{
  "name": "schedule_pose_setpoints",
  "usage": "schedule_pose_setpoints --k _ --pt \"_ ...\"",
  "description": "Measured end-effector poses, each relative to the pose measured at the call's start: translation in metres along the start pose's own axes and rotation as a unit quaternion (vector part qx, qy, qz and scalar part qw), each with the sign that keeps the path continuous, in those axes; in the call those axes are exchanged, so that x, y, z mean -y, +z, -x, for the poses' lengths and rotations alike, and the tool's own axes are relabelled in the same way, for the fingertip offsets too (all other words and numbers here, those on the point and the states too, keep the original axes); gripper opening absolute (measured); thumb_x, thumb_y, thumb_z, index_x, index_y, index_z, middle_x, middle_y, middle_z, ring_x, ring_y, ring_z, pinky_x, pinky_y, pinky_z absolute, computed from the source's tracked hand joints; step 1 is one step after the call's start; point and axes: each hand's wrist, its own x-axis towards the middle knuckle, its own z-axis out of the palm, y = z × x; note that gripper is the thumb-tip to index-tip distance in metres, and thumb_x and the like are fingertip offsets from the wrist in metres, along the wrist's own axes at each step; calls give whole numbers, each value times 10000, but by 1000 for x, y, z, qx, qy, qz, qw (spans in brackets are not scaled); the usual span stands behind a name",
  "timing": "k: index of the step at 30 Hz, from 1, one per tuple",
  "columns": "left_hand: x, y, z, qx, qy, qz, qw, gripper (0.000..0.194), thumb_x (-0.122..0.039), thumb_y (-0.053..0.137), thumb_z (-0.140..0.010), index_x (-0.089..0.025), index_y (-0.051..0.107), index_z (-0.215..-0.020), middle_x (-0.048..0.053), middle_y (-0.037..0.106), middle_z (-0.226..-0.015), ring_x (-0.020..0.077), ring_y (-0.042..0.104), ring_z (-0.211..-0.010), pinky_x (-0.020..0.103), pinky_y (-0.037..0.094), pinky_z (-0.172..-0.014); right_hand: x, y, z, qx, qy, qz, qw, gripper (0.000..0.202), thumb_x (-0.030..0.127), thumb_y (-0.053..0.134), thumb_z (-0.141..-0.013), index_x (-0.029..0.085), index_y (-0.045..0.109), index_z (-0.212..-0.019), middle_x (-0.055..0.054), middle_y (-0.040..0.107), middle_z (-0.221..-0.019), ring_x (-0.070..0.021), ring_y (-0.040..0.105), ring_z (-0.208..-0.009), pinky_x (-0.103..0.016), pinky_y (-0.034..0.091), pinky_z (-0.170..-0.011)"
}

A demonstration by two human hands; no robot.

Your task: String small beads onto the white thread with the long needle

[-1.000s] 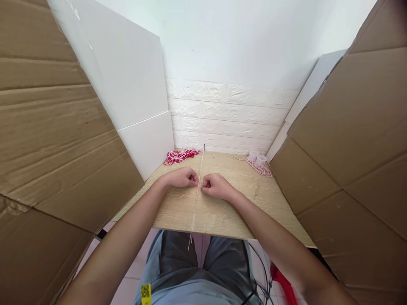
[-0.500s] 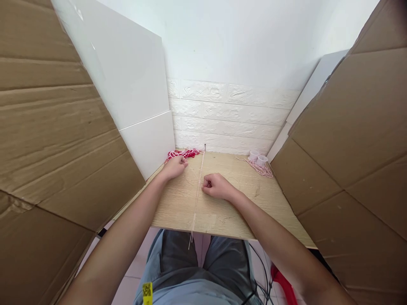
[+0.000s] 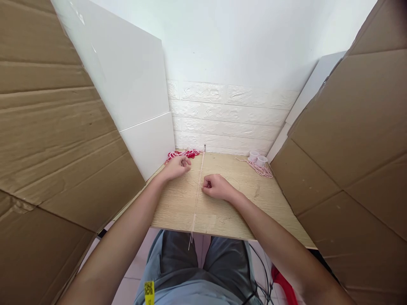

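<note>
Pinched fingers of the left hand point(image 3: 176, 166) rest at the edge of the red and white thread pile point(image 3: 182, 154) in the table's point(image 3: 222, 216) far left corner, apparently taking up a strand. Midway, a pale cord point(image 3: 197, 190) runs taut from a pin point(image 3: 204, 147) to the near edge. Just right of it, the right hand point(image 3: 216, 187) is curled closed; whether it grips anything, I cannot tell. Farther right lie pink threads point(image 3: 260, 168) and two small cups point(image 3: 258, 157).
</note>
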Motion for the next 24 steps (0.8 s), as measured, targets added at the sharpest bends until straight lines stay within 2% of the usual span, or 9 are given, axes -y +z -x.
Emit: schedule_pose_setpoints --k 3,5,7,16,24 --pt "-9 4 6 131 58 13 990 224 -279 684 -671 -164 668 -863 -22 528 -656 126 494 -620 242 349 -555 0 0 0 4 6 -1 1000 72 130 559 -710 179 574 -658 19 633 -658 -98 514 -583 -216 319 -551" --pt "-13 7 9 190 68 14 979 247 -289 707 -652 -157 692 -860 -20 537 -649 124 493 -617 241 349 -551 0 0 0 4 10 -3 1000 67 135 561 -713 178 572 -663 17 633 -660 -98 513 -583 -216 316 -549" --pt "-16 10 10 225 73 12 972 259 -313 717 -651 -152 708 -853 -17 545 -636 122 490 -604 242 342 -542 0 0 0 4 12 -5 1000 67 142 562 -719 179 565 -663 16 627 -654 -99 510 -580 -216 311 -545" --pt "-15 14 11 264 84 -30 960 214 -327 657 -709 -150 711 -816 -9 576 -648 112 478 -591 233 335 -535 0 1 0 3 4 -19 1000 48 145 571 -726 178 569 -691 19 625 -673 -96 516 -596 -209 317 -547" --pt "-19 11 13 259 63 -39 963 189 -306 654 -670 -157 712 -770 -6 584 -638 124 486 -591 240 344 -536 0 -1 0 -5 5 -34 999 64 139 570 -733 170 620 -757 11 627 -692 -98 521 -606 -206 334 -554"
